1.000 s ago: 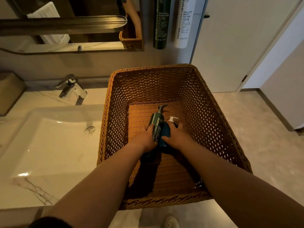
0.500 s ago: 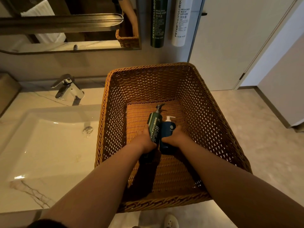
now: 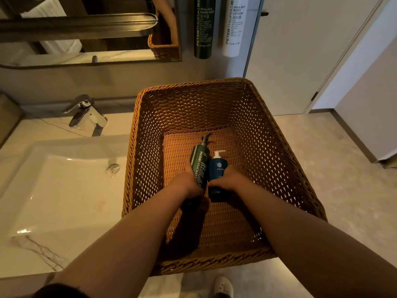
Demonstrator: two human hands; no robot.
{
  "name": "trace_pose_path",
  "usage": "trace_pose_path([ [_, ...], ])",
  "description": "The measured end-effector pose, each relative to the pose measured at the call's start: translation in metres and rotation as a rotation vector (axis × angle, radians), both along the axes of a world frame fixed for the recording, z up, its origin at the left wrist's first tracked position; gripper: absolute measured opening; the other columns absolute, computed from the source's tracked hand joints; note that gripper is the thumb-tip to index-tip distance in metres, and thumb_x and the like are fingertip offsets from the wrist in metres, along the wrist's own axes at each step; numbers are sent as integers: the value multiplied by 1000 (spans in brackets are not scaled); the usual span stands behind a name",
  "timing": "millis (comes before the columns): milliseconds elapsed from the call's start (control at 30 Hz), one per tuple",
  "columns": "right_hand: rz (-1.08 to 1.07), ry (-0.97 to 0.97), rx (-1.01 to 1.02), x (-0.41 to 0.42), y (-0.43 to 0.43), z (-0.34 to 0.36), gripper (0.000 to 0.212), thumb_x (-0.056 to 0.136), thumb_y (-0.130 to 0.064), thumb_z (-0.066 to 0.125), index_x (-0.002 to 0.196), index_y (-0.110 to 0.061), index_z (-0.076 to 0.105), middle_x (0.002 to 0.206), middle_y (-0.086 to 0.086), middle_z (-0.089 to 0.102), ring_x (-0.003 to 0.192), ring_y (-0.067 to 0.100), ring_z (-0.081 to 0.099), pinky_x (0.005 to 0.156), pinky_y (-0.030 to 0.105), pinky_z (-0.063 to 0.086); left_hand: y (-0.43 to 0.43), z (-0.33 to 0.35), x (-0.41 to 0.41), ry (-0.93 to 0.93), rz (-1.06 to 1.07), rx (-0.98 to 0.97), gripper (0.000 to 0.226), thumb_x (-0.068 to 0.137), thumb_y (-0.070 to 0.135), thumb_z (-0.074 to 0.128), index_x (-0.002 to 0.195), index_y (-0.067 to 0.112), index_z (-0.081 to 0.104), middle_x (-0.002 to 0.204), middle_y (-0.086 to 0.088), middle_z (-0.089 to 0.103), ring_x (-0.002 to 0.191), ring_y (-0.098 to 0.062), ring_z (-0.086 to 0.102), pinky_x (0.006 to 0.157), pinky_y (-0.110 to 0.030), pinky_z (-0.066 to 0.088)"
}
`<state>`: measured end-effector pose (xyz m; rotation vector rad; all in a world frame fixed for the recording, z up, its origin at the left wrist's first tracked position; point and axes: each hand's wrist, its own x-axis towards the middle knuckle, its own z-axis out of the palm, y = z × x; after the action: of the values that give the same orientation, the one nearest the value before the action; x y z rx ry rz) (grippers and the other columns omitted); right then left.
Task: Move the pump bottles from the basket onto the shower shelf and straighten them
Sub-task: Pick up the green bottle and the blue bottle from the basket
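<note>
Change: since a second ago the right hand point(image 3: 227, 181) has slid down off the neck of the blue bottle point(image 3: 218, 168), baring its label; both bottles lie about where they were.
Basket: the brown woven basket point(image 3: 279, 168), deep with open-weave walls, fills the middle of the frame, just right of the sink point(image 3: 53, 190).
Contents: only two pump bottles, side by side and touching at the centre of the basket floor, the green bottle point(image 3: 200, 162) on the left and the blue one on the right, pumps pointing toward the top of the frame.
Left hand: the left hand point(image 3: 187, 183) is wrapped round the lower body of the green bottle.
Right hand: its fingers are curled round the lower body of the blue bottle.
Hidden: both bottle bases are covered by the hands and shadow, so I cannot tell whether the bottles rest on the weave or are lifted. The fingertips are out of sight behind the bottles. What the basket stands on is not visible.
Green bottle: tall, dark green, dark pump, white vertical lettering reading "THOMAS ROTH".
Blue bottle: shorter, navy, white pump, pale emblem and small lettering partly covered.
Wall: at top centre hang a dark green tube point(image 3: 203, 29) and a white tube point(image 3: 234, 24), both cut off by the frame edge.
Other: faucet point(image 3: 83, 112) at left, mirror point(image 3: 86, 29) at upper left, a white shoe point(image 3: 223, 287) at the bottom edge.
</note>
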<state>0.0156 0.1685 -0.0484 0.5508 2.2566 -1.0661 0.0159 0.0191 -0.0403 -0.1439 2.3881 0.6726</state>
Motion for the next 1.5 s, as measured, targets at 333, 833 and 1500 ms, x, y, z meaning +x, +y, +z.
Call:
trace_pose_path([
  [333, 18, -31, 17, -3, 0, 4, 92, 73, -25, 75, 142, -9, 17, 136, 19, 41, 121, 35, 46, 94, 44, 42, 1, 5, 3, 17, 127, 136, 109, 69, 23, 79, 148, 25, 4, 132, -16, 41, 116, -35, 49, 92, -46, 49],
  [833, -171, 142, -153, -7, 20, 26, 89, 71, -19, 77, 140, -7, 22, 135, 19, 44, 121, 34, 48, 102, 45, 40, 5, 30, -2, -143, 290, 476, 83, 76, 11, 71, 144, 20, 24, 112, -11, 52, 91, -27, 59, 70, -37, 54],
  [1500, -119, 624, -195, 104, 38, 137, 78, 71, -49, 71, 135, -27, 31, 110, -12, 50, 90, -1, 54, 71, 20, 46, -11, 130, 71, -12, 253, 923, 81, 72, 11, 74, 140, 27, 33, 112, -5, 56, 96, -26, 62, 68, -35, 52],
])
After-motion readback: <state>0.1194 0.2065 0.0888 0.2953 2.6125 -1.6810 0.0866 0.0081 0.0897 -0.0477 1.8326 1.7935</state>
